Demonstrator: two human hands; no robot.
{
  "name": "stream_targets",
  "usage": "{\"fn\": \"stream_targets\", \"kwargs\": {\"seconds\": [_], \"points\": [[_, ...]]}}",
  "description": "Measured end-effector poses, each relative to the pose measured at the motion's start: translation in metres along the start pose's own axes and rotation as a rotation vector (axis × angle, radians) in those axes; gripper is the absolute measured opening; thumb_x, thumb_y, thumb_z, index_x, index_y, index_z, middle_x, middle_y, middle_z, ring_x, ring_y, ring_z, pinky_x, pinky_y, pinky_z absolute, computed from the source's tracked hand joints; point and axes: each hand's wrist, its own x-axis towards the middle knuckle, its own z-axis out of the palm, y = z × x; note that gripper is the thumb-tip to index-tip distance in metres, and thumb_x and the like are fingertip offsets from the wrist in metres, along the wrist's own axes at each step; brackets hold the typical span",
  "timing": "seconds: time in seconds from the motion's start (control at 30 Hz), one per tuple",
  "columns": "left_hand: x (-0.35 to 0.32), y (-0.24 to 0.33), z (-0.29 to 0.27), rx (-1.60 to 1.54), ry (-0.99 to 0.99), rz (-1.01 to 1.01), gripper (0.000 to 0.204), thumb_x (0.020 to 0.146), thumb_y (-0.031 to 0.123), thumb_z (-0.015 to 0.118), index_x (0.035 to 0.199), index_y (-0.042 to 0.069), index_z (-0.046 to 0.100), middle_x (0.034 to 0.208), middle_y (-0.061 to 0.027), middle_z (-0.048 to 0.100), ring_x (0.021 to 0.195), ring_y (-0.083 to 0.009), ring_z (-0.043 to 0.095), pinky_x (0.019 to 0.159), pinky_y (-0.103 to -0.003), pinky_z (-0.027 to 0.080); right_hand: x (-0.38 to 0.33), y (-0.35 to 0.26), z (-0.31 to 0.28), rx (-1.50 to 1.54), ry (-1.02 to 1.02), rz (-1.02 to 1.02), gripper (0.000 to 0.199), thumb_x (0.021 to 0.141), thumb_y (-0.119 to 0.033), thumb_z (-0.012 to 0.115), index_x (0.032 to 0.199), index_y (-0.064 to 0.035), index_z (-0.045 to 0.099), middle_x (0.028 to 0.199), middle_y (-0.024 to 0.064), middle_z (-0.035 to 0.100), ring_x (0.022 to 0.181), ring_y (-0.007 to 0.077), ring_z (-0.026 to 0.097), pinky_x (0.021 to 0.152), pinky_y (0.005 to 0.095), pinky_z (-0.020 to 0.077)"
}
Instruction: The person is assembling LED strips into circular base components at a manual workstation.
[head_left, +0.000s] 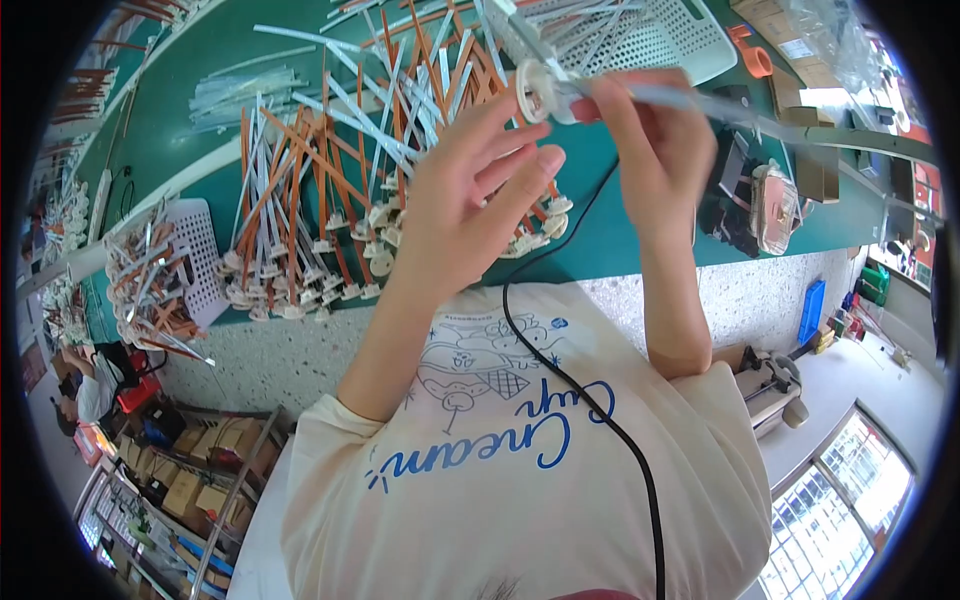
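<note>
White round-headed plastic fitting on long pale strip (pixel 548 92) held in air above middle of green bench (pixel 175 140); round head toward my left, long axis running off to right, slightly downward. My right hand (pixel 655 140) pinches strip just behind head. My left hand (pixel 470 195) open, fingers spread loosely, fingertips near head. Below: heap of orange and white strips with white end caps (pixel 330 190), reaching bench near edge. White perforated plastic tray (pixel 670 40) at far edge. Brown cardboard boxes (pixel 790 50) at far right corner.
</note>
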Motion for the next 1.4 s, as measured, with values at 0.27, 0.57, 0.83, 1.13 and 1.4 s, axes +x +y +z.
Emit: {"fn": "stream_targets", "kwargs": {"seconds": [0.27, 0.57, 0.83, 1.13, 1.4], "points": [[-0.021, -0.053, -0.073, 0.256, 0.14, -0.153, 0.044, 0.083, 0.008, 0.046, 0.123, -0.002, 0.031, 0.119, -0.0152, 0.042, 0.107, -0.0187, 0.044, 0.086, -0.027, 0.037, 0.132, 0.167, -0.08, -0.284, -0.064, 0.534, 0.028, 0.075, -0.015, 0.059, 0.092, 0.0062, 0.052, 0.08, 0.011, 0.056, 0.073, 0.0145, 0.057, 0.07, 0.0248, 0.0473], [-0.077, -0.092, -0.116, 0.23, 0.435, -0.307, 0.043, 0.085, 0.014, 0.046, 0.122, -0.003, 0.033, 0.117, -0.0143, 0.045, 0.108, -0.0189, 0.043, 0.09, -0.027, 0.032, 0.147, 0.175, -0.049, -0.914, -0.087, 0.137, 0.047, 0.072, -0.029, 0.06, 0.104, 0.0021, 0.048, 0.096, 0.015, 0.055, 0.081, 0.021, 0.057, 0.069, 0.0273, 0.0441], [-0.064, -0.089, -0.122, 0.258, 0.503, -0.245, 0.038, 0.084, 0.008, 0.044, 0.119, -0.004, 0.036, 0.115, -0.0138, 0.047, 0.105, -0.0177, 0.046, 0.089, -0.026, 0.034, 0.016, 0.142, 0.06, -0.697, -0.567, 0.087, 0.026, 0.075, -0.015, 0.055, 0.097, -0.0043, 0.047, 0.071, 0.0118, 0.058, 0.066, 0.0257, 0.058, 0.061, 0.0339, 0.0451], [-0.071, -0.092, -0.126, 0.396, 0.515, -0.178, 0.035, 0.084, 0.006, 0.044, 0.118, -0.003, 0.039, 0.114, -0.014, 0.047, 0.104, -0.019, 0.047, 0.088, -0.026, 0.035, 0.003, 0.117, 0.04, -0.363, -0.513, 0.374, 0.025, 0.071, -0.007, 0.058, 0.093, 0.0023, 0.049, 0.072, 0.0102, 0.058, 0.067, 0.0176, 0.057, 0.059, 0.0269, 0.0438], [-0.072, -0.089, -0.13, 0.338, 0.523, -0.14, 0.035, 0.084, 0.007, 0.044, 0.117, -0.003, 0.039, 0.113, -0.014, 0.047, 0.105, -0.0187, 0.046, 0.088, -0.027, 0.035, 0.042, 0.102, -0.043, 0.252, 0.163, 0.575, 0.018, 0.073, -0.004, 0.058, 0.089, -0.001, 0.051, 0.075, 0.0063, 0.057, 0.068, 0.0103, 0.055, 0.054, 0.021, 0.0412]]}}
